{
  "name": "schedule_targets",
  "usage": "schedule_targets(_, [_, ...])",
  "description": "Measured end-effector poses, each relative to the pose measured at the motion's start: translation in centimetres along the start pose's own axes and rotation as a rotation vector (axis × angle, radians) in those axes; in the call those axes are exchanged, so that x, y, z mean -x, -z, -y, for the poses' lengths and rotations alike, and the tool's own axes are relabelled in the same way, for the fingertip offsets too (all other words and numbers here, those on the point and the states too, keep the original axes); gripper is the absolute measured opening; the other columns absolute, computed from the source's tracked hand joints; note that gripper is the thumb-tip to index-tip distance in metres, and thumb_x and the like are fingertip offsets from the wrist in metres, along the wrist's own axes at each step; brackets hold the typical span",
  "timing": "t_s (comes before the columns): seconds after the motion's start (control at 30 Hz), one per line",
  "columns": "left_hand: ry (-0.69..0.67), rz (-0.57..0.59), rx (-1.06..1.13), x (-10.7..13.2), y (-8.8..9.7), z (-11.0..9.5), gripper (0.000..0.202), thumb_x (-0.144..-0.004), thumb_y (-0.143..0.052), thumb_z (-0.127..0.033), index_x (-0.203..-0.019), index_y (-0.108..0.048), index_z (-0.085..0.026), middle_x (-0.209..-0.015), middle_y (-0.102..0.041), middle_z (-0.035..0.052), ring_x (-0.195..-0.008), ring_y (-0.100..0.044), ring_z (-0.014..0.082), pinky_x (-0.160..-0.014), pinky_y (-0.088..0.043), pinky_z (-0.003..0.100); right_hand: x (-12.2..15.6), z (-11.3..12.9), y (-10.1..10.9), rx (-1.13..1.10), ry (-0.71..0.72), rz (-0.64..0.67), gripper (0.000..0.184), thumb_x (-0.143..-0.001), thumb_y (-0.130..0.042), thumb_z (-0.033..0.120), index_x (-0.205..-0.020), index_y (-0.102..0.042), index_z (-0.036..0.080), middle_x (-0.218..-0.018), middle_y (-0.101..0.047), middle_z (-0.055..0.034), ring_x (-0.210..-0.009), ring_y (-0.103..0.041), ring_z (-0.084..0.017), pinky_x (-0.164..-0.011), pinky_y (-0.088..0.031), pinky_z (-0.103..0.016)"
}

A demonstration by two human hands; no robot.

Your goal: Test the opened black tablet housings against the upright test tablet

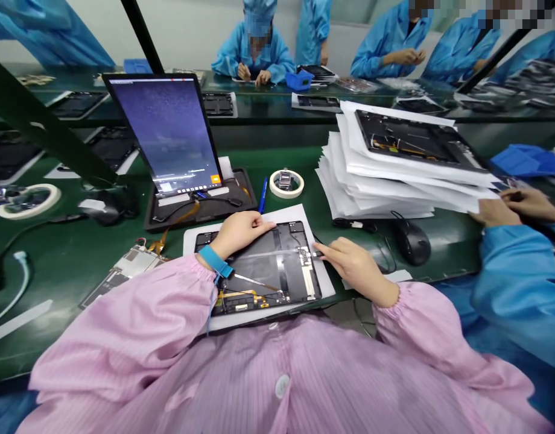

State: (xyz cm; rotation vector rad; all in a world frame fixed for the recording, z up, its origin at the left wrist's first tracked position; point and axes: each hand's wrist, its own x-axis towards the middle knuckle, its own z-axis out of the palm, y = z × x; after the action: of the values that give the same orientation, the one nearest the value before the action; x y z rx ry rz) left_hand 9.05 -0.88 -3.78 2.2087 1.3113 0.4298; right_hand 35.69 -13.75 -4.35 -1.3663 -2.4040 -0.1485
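Observation:
An opened tablet (pixel 277 271) with dark inner parts and orange flex cables lies on a white sheet (pixel 304 214) right in front of me. My left hand (pixel 239 232) rests palm-down on the tablet's upper left part, a blue strap on its wrist. My right hand (pixel 350 262) is at the tablet's right edge, fingers pinched on the end of a thin clear strip (pixel 277 254) that stretches across the tablet toward my left hand.
A lit tablet (pixel 169 132) stands propped in a black tray behind. A tape roll (pixel 286 182), blue pen (pixel 262 194), black mouse (pixel 412 241) and a paper stack (pixel 395 181) topped by another open tablet lie nearby. A co-worker's hands (pixel 517 208) are at right.

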Motion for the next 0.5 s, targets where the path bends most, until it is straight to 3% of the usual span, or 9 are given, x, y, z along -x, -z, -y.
schedule_targets(0.33, [0.008, -0.012, -0.035, -0.1, 0.0, 0.1, 0.048, -0.082, -0.049, -0.064, -0.062, -0.056, -0.020, -0.062, -0.059, 0.0005, -0.056, -0.049, 0.0153, -0.053, -0.024, 0.027, -0.8, 1.0, -0.2, 0.121, 0.000, 0.103, 0.034, -0.100, -0.037, 0.026, -0.121, -0.061, 0.013, -0.074, -0.057, -0.0054, -0.073, -0.049, -0.018, -0.067, -0.042, -0.030])
schedule_targets(0.5, [0.016, -0.022, -0.035, -0.2, -0.5, -0.2, 0.047, -0.081, -0.051, -0.063, -0.065, -0.060, -0.019, -0.065, -0.062, 0.0013, -0.059, -0.052, 0.0161, -0.055, -0.028, 0.027, -0.8, 1.0, -0.7, 0.037, -0.022, 0.076, 0.034, -0.100, -0.037, 0.026, -0.117, -0.062, 0.010, -0.075, -0.059, -0.0067, -0.074, -0.051, -0.019, -0.069, -0.044, -0.031])
